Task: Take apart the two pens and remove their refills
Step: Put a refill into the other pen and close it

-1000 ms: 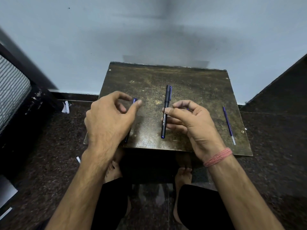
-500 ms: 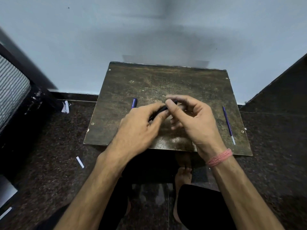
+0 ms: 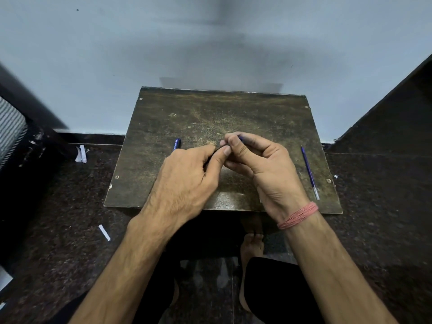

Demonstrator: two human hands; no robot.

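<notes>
Both hands meet over the middle of the wooden board (image 3: 233, 108), pen between them. Left hand (image 3: 184, 181) has thumb and fingers curled round the near-left end of the black pen (image 3: 216, 149); only a sliver of dark barrel shows between the fingertips. Right hand (image 3: 259, 160) pinches the far-right end, thumb and forefinger closed on it, a bit of blue showing just past the forefinger.

Key relation: the pen's long axis seems to run from the left grip up and right into the right grip, roughly level and diagonal across the board. The hands hold opposite ends, nearly touching each other. Judgement: any separation has to go along that axis, twisting or pulling the ends apart. Which end is the cap or tip section I can't tell; the hands cover most of it.

Other parts, relative to the board:
- blue pen piece (image 3: 177, 144) lies left of the hands on the board, mostly hidden behind the left hand
- thin blue refill (image 3: 309, 171) lies near the board's right edge, long axis near-to-far, well apart from both hands

Judgement: one refill looks already out; the black pen is the one being worked on.
</notes>
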